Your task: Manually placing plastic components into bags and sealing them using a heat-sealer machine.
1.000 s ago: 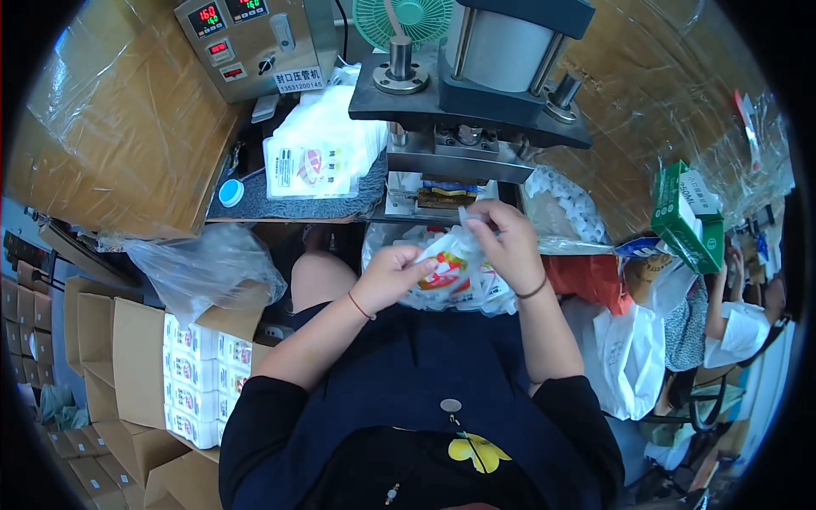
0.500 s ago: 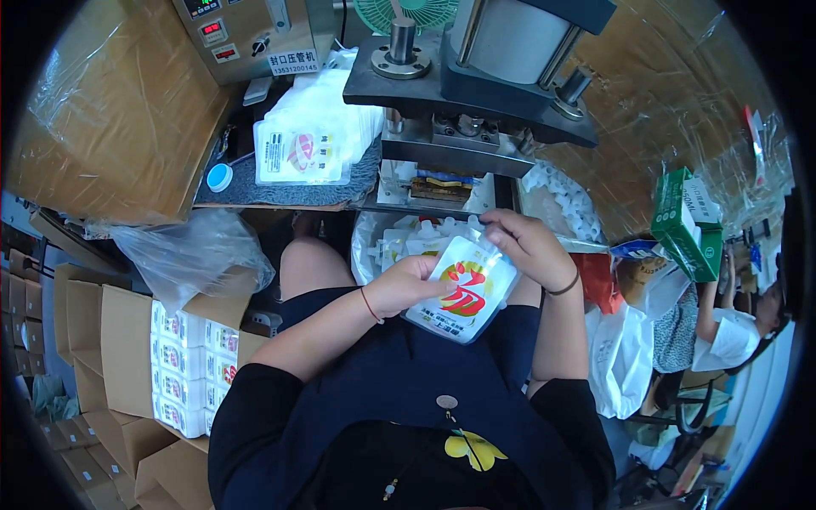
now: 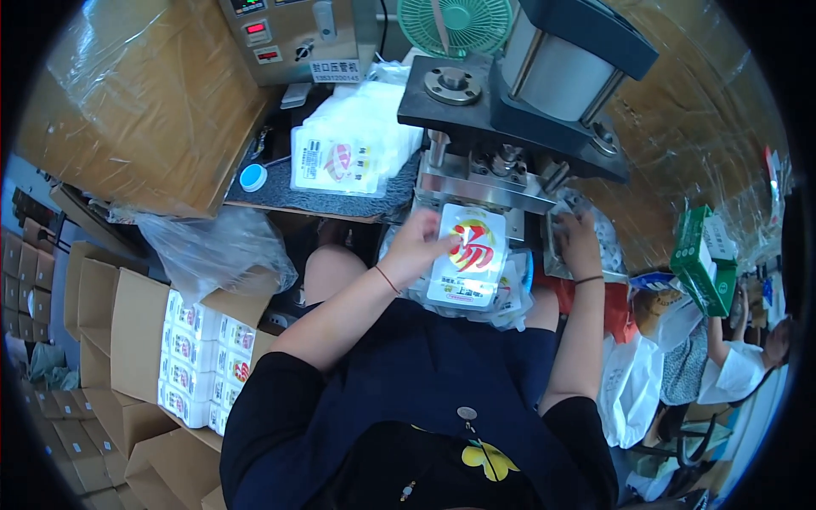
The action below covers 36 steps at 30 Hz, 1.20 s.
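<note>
My left hand (image 3: 412,248) grips a flat plastic pouch (image 3: 466,259) by its left edge, thumb on its front. The pouch is white and clear with red, yellow and green print, and its top edge lies just in front of the press's metal jaw (image 3: 484,183). Below it, several similar pouches (image 3: 512,293) lie in a heap over my lap, partly covered. Off to the right, my right hand (image 3: 580,245) dips with bent fingers into a tray of small white plastic parts (image 3: 607,240). Its fingertips are among the parts, and what they pinch is hidden.
The dark press (image 3: 459,106) stands ahead, beside a control box (image 3: 297,47) and a green fan (image 3: 455,24). Stacked pouches (image 3: 340,157) and a blue-and-white lid (image 3: 253,177) lie on the mat. An open carton (image 3: 191,357) of pouches stands left. A co-worker (image 3: 735,370) is far right.
My right hand has left the pouch's top and moved right to the tray of white parts. My left hand has brought the pouch forward to the press and turned it more upright.
</note>
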Motion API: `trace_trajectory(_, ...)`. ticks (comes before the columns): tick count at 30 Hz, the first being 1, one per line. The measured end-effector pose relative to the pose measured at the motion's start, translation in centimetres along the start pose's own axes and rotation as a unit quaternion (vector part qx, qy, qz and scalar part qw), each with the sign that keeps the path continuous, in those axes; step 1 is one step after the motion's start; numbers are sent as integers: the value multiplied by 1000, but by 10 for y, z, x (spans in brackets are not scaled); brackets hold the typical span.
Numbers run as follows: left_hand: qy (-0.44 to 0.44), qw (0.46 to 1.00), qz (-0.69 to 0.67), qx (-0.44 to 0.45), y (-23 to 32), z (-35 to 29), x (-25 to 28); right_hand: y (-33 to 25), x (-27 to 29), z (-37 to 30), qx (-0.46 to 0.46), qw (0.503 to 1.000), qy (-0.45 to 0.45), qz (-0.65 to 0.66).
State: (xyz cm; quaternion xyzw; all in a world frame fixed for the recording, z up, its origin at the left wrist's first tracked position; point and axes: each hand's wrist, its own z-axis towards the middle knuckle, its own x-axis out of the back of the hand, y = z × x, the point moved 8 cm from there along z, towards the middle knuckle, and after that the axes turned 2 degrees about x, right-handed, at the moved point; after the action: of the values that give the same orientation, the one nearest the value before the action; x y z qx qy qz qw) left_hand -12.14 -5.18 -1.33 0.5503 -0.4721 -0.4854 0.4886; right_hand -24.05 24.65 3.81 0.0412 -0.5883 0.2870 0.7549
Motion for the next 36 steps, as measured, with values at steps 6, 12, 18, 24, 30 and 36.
trace_trajectory(6,210,727,609,-238,73,-14,111,5,12,-13,72,997,40,10)
trace_trajectory(12,73,842,493,-205,40,-38,108,-27,70,-36,-37,981,129,141)
trace_trajectory(18,-18,987,158,-22,25,-39,43,-143,40,-27,128,949,6,288)
trace_trajectory(24,-110,987,109,33,11,-48,-29,-161,49,-14,106,918,14,381)
trace_trajectory(30,-229,936,-169,206,-16,-74,-76,-151,38,-23,173,939,-146,258)
trace_trajectory(36,-205,941,-183,199,-21,-50,-67,-50,48,-3,17,1000,17,-9)
